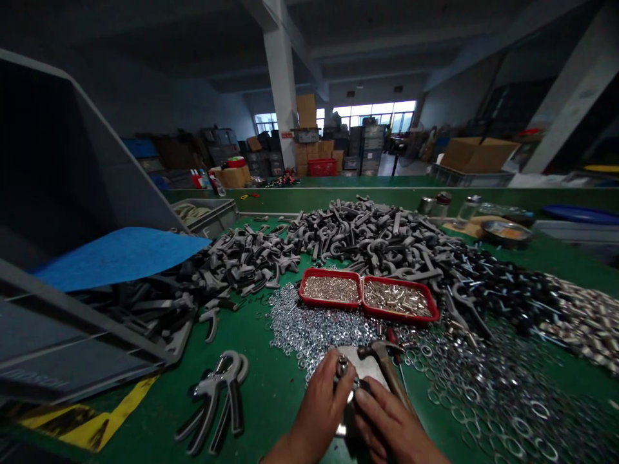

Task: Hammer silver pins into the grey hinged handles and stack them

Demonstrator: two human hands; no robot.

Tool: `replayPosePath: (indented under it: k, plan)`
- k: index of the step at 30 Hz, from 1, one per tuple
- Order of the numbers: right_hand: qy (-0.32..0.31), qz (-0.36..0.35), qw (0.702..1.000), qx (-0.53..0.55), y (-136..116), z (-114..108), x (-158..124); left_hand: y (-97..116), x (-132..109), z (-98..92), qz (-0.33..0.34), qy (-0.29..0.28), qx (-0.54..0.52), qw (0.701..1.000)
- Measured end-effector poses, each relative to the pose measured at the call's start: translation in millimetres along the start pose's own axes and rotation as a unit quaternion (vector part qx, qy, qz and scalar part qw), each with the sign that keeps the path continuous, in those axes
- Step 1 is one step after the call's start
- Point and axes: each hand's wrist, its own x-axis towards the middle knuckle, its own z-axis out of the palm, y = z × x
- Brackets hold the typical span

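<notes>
My left hand is closed, pinching a small round metal part between thumb and fingers. Right beside it, my right hand has its fingers closed on a small dark knob-like part. The two parts are close together; I cannot tell whether they touch. Both hands are above a pale metal plate on the green bench. A hammer lies against the plate, its handle passing behind my right hand. Near its head is a red-handled screwdriver.
Two red trays hold small metal pieces. Washers, larger rings, black knobs and a heap of grey handles surround them. Spring hand grips lie left, beside a tilted grey crate.
</notes>
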Motion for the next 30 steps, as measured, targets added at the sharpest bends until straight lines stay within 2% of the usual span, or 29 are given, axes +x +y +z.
replayPosePath:
  k: [3,5,7,9,11,12,13,14,16,17,19,20,23,24,25,27,28,29,30]
  plan:
    - [-0.032,0.013,0.998,-0.047,-2.3,0.2,-3.0,0.8,0.2,-7.7,0.07,-0.094,0.035,0.992]
    - [-0.036,0.034,0.994,-0.102,-5.4,-2.6,-5.4,-2.8,-1.2,-10.9,0.058,-0.121,0.046,0.99]
    - [-0.017,0.025,0.982,-0.185,-7.4,-8.9,-7.6,-9.4,-3.9,-11.2,0.01,-0.103,0.037,0.994]
    - [0.039,-0.054,0.946,-0.318,-6.5,-16.5,-8.7,-16.3,-7.0,-9.8,-0.043,-0.067,0.004,0.997]
    - [0.098,-0.156,0.878,-0.441,-2.3,-20.4,-8.1,-20.7,-9.2,-9.0,-0.067,-0.051,-0.032,0.996]
    - [0.107,-0.181,0.86,-0.464,0.7,-19.7,-7.1,-21.7,-9.6,-9.4,-0.067,-0.051,-0.041,0.996]
    - [0.098,-0.174,0.872,-0.447,3.9,-17.3,-5.9,-21.9,-9.7,-10.5,-0.058,-0.056,-0.041,0.996]
    - [0.068,-0.142,0.903,-0.401,6.9,-13.5,-4.6,-21.5,-9.4,-12.1,-0.041,-0.065,-0.033,0.996]
    - [-0.016,-0.033,0.961,-0.276,10.8,-5.3,-2.8,-20.4,-8.4,-16.0,0.006,-0.097,-0.004,0.995]
    - [-0.049,0.021,0.972,-0.228,11.2,-2.4,-2.4,-20.3,-8.0,-17.4,0.028,-0.114,0.013,0.993]
    - [-0.081,0.085,0.973,-0.197,8.8,-1.9,-3.2,-21.5,-8.3,-17.9,0.043,-0.133,0.042,0.989]
    - [-0.064,0.075,0.971,-0.219,6.5,-3.9,-4.2,-22.7,-9.0,-16.8,0.034,-0.129,0.05,0.99]
    - [0.057,-0.066,0.943,-0.322,0.8,-12.3,-7.9,-26.1,-12.9,-11.3,-0.02,-0.089,0.044,0.995]
    - [0.074,-0.096,0.94,-0.32,0.2,-13.9,-8.8,-26.3,-14.2,-10.0,-0.027,-0.078,0.033,0.996]
    - [0.059,-0.093,0.951,-0.288,0.3,-14.7,-9.4,-25.9,-15.4,-9.5,-0.021,-0.076,0.022,0.997]
    - [-0.046,-0.003,0.985,-0.167,1.1,-14.8,-9.6,-24.0,-16.5,-10.5,0.018,-0.097,0.014,0.995]
    - [-0.094,0.047,0.987,-0.122,1.2,-14.7,-9.4,-23.2,-16.4,-11.3,0.04,-0.115,0.02,0.992]
    - [-0.116,0.073,0.984,-0.113,0.7,-14.7,-9.1,-22.6,-16.1,-11.8,0.05,-0.128,0.028,0.99]
    - [-0.104,0.065,0.982,-0.141,-0.1,-14.9,-8.8,-22.4,-15.6,-11.6,0.044,-0.131,0.033,0.99]
